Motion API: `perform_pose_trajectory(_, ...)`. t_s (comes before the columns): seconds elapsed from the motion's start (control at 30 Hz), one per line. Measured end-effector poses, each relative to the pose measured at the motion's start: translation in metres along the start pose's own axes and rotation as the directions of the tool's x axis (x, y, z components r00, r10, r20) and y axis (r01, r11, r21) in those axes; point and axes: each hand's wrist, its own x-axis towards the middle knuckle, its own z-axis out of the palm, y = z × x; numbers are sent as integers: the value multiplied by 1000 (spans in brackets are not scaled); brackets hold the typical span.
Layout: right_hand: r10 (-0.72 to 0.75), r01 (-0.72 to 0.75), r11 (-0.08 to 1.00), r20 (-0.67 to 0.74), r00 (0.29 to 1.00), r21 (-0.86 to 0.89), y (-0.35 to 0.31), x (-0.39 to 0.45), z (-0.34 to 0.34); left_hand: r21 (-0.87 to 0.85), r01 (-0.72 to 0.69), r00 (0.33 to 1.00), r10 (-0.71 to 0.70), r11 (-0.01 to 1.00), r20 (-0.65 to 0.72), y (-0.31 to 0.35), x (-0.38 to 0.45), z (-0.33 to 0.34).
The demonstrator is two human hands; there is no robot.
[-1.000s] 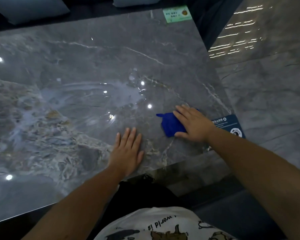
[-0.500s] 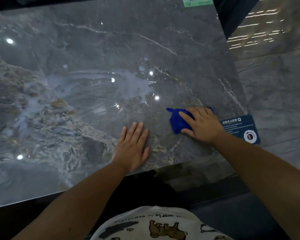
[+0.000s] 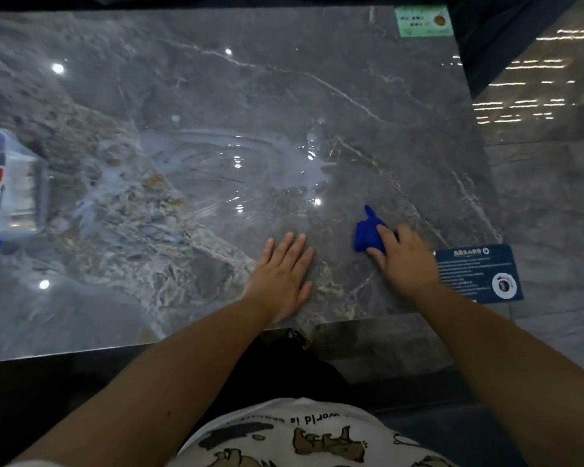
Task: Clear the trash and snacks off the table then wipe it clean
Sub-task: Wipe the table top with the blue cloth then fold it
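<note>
A glossy grey marble table (image 3: 216, 89) fills the view. My right hand (image 3: 407, 261) presses a crumpled blue cloth (image 3: 368, 235) onto the tabletop near the front right corner; the cloth sticks out to the left of my fingers. My left hand (image 3: 282, 276) lies flat and open on the table near the front edge, left of the cloth. A whitish wet smear (image 3: 236, 163) spreads across the middle of the table beyond both hands.
A clear plastic box with a red and white label (image 3: 7, 183) sits at the left edge. A dark blue card (image 3: 479, 273) lies at the front right corner, a green card (image 3: 423, 20) at the far right corner. Tiled floor (image 3: 547, 163) lies to the right.
My right hand has slid the blue cloth a little; the cloth is more bunched with a corner poking up. The view shifted, bringing the plastic box into sight at left. My left hand stays flat.
</note>
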Motion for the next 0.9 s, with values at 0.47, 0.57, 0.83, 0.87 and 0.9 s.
perform_pose_trajectory(0.47,-79,-253,675,409,909,693,-116,3,-50,-227,36,997,-20,973,76,-62,-69,-43)
perform_pose_trajectory(0.57,-155,-294,590,463,872,752,-151,8,-57,-223,118,992,-104,968,71,-99,-101,-39)
perform_pose_trajectory(0.83,-282,-285,604,534,797,745,-241,43,-72,-446,489,808,-582,750,-93,-210,-177,-33)
perform_pose_trajectory(0.87,-292,-289,594,537,792,750,-254,48,-73,-447,549,756,-647,706,-94,-224,-187,-29)
perform_pose_trajectory(0.9,-301,-289,586,534,790,757,-268,53,-74,-431,606,702,-705,668,-106,-236,-198,-24)
